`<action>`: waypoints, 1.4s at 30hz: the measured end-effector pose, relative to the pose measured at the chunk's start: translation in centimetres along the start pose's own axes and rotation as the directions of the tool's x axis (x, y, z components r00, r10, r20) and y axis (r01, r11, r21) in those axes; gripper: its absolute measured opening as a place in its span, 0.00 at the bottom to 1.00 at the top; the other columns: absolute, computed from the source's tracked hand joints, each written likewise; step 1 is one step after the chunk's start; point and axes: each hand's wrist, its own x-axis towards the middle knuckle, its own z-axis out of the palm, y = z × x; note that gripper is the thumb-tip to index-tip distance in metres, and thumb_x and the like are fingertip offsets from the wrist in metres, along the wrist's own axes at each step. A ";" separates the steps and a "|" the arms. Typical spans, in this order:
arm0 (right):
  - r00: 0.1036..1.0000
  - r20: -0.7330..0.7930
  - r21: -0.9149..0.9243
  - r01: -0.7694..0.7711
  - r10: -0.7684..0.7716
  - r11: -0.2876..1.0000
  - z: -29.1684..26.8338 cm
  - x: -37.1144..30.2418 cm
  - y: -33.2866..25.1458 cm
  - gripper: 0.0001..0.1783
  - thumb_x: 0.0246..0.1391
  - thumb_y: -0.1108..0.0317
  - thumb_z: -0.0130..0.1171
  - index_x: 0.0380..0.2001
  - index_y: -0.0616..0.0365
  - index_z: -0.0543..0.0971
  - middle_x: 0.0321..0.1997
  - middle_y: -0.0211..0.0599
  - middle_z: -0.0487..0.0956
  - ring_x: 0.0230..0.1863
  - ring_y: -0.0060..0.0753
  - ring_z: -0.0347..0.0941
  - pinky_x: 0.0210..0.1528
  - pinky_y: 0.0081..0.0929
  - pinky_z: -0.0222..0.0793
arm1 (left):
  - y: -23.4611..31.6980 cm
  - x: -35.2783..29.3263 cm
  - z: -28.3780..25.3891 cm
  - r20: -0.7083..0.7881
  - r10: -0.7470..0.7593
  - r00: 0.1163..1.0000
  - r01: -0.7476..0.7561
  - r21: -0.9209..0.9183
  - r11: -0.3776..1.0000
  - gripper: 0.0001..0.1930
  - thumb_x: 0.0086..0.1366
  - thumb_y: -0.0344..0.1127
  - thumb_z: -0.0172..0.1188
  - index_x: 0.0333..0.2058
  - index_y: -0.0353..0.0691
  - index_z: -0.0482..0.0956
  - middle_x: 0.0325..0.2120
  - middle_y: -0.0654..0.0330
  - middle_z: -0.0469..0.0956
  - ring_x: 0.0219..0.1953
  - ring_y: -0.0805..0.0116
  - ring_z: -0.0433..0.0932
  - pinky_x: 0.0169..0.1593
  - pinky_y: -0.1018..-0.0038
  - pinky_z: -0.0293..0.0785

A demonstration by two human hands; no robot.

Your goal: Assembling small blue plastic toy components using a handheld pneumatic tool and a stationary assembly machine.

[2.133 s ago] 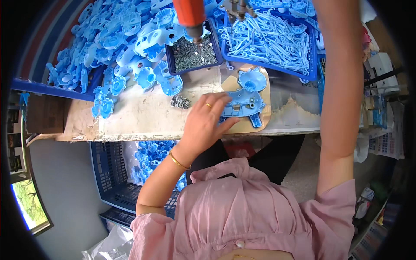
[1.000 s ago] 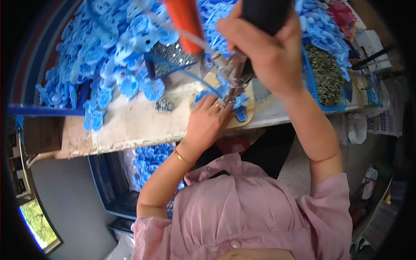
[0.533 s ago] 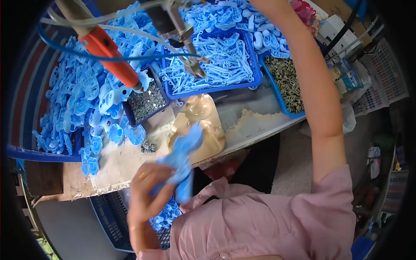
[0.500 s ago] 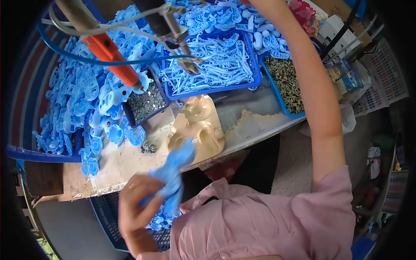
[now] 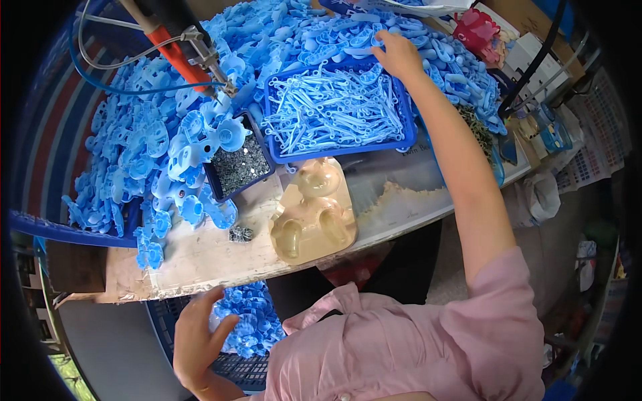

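Note:
My left hand [image 5: 199,342] is open beside a dark blue basket [image 5: 234,371] below the table edge. Its fingers are apart with nothing between them, and a heap of light-blue plastic pieces [image 5: 249,321] fills the basket next to it. My right hand [image 5: 400,56] reaches over the far pile of light-blue shell-like parts [image 5: 334,41]. Its thumb and forefinger are apart at the pieces, with no held part visible. A tan moulded fixture [image 5: 311,248] with rounded hollows lies bare at the table's front edge.
A blue tray of slim light-blue links [image 5: 338,110] and a small dark tray of metal bits [image 5: 239,166] stand behind the fixture. An orange-and-black power screwdriver [image 5: 175,57] hangs at upper left. My right forearm partly covers a tray of greenish-grey parts [image 5: 476,127].
The light-blue piece has left my left hand, which has lowered and opened by the basket. My right hand now shows fully over the far pile. The view has shifted slightly.

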 end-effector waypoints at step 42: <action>0.644 0.675 0.734 -0.537 -0.360 0.416 -12.0 -12.8 -14.1 0.14 0.61 0.62 0.66 0.43 0.61 0.82 0.24 0.29 0.80 0.22 0.17 0.77 0.23 0.17 0.70 | 5.4 10.7 18.0 -0.366 0.414 0.833 -0.402 0.113 0.909 0.19 0.60 0.34 0.67 0.51 0.40 0.80 0.49 0.60 0.79 0.46 0.58 0.75 0.49 0.65 0.74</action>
